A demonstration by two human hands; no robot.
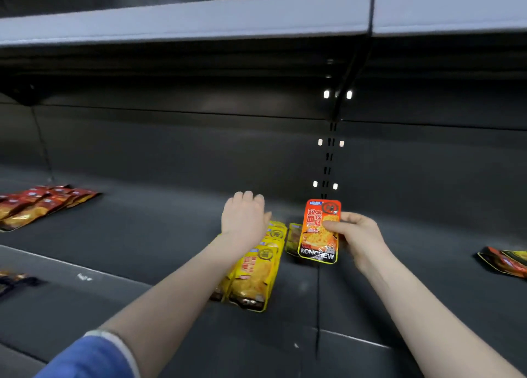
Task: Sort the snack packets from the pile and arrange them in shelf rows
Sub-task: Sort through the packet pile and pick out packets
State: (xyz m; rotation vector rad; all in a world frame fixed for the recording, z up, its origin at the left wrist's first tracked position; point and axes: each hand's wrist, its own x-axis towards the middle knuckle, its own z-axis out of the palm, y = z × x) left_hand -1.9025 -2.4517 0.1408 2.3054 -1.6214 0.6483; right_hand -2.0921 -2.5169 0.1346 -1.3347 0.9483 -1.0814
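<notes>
A shop: dark metal shelving [171, 218] with rows of snack packets [256, 272].

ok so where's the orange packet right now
Right of centre in the head view, the orange packet is held upright in the right hand, beside the yellow packets.

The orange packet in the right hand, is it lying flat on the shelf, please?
No, the orange packet is held upright above the shelf, pinched by the right hand.
</notes>
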